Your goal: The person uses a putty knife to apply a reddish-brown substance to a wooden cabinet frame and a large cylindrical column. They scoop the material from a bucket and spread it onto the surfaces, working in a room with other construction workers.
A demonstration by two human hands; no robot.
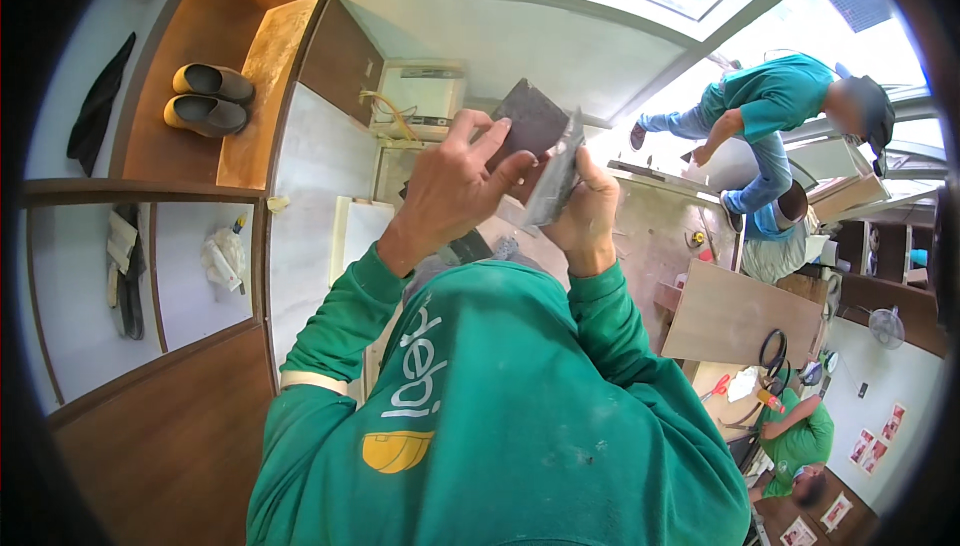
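In front of my green-sleeved chest, my left hand (448,184) pinches a dark grey, roughly square flat piece (532,118) that looks like sandpaper. My right hand (588,208) is wrapped round a lighter grey, flat piece (556,178), held on edge with a dull, dusty face. The two pieces are close together, and whether they touch I cannot tell. The fingers of my right hand are partly hidden behind the lighter piece. Pale dust marks both hands.
Left is a wooden cabinet (285,56) with a pair of clogs (208,101). A person in teal (780,106) bends near the bright opening at right. Another person in green (805,438) is at lower right, near a wooden board (740,318), red scissors (716,386) and a fan (886,327).
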